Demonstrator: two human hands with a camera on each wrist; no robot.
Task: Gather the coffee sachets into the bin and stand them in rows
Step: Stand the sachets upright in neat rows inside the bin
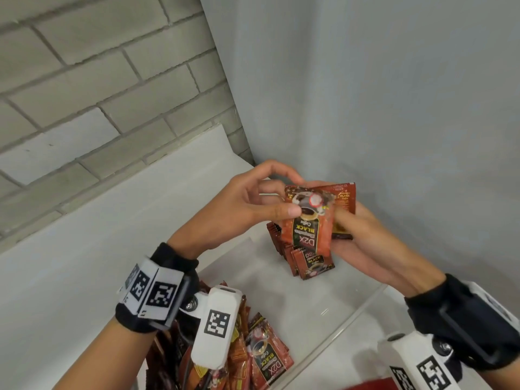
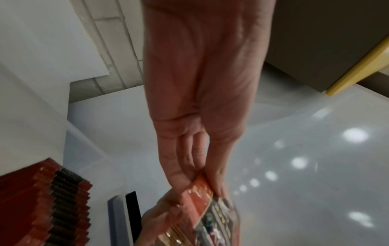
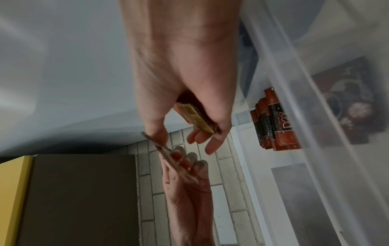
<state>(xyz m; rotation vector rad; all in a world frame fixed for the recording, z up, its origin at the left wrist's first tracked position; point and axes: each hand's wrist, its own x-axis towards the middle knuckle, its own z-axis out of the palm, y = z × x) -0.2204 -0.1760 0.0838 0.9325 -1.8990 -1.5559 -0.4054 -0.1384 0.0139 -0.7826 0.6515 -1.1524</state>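
My left hand (image 1: pixel 293 197) pinches the top of one red coffee sachet (image 1: pixel 309 229) between thumb and forefinger, above the far end of the clear bin (image 1: pixel 351 316). My right hand (image 1: pixel 347 225) grips a small stack of sachets (image 1: pixel 344 202) just behind it, thumb against the front sachet. Below them a short row of sachets (image 1: pixel 305 261) stands in the bin's far corner. The left wrist view shows the left hand (image 2: pixel 203 186) pinching the held sachet (image 2: pixel 210 214). In the right wrist view the right hand (image 3: pixel 200 133) curls round the stack (image 3: pixel 194 116).
A loose pile of sachets (image 1: pixel 261 358) lies at the bin's near left end. The bin sits on a white counter (image 1: pixel 84 249) in a corner between a brick wall (image 1: pixel 98 80) and a plain grey wall (image 1: pixel 394 94). A brown box with a yellow edge (image 3: pixel 84 191) is nearby.
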